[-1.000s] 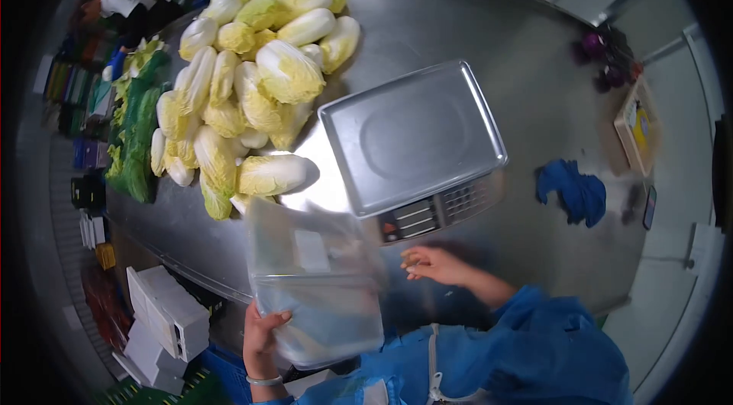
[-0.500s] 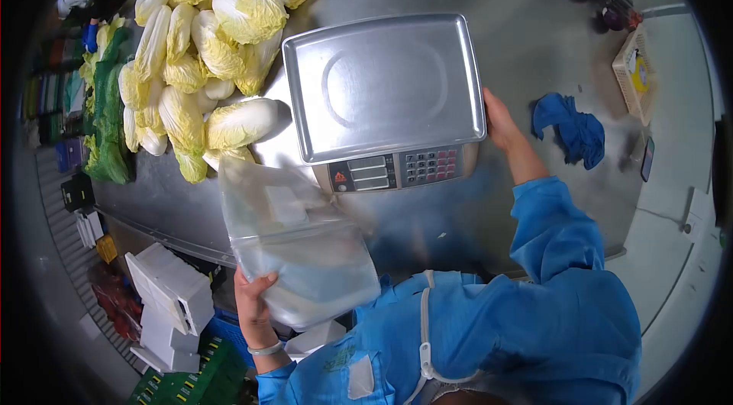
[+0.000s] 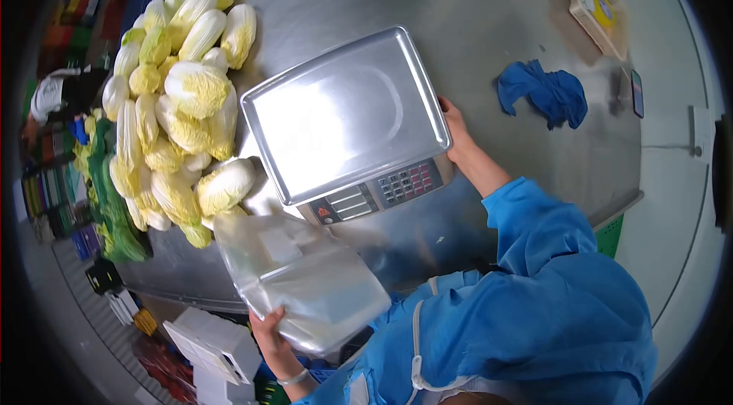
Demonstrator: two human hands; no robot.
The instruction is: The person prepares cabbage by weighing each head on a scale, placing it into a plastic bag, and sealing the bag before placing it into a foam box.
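My left hand (image 3: 271, 329) is closed on the lower left edge of a stack of clear plastic bags (image 3: 324, 290), thumb on top. The bags' far end lies by the cabbages and the scale's front left corner. My right hand (image 3: 456, 129) grips the right side of an electronic weighing scale (image 3: 343, 119), its fingers partly hidden behind the tray edge. The scale's metal tray is bare, and its keypad and display panel face me. Left of the scale is a heap of napa cabbages (image 3: 179, 130), pale yellow and white.
The steel table (image 3: 489, 16) holds a crumpled blue cloth (image 3: 544, 93), a cream basket (image 3: 599, 12) with a yellow item, and a phone (image 3: 637, 93). Green netting (image 3: 111, 206) lies beyond the cabbages. White foam boxes (image 3: 214, 344) stand low on the left.
My view has turned, so the scale, cloth and basket appear further left and the scale looks more slanted. Both hands keep their hold, and the bags stay in my left hand.
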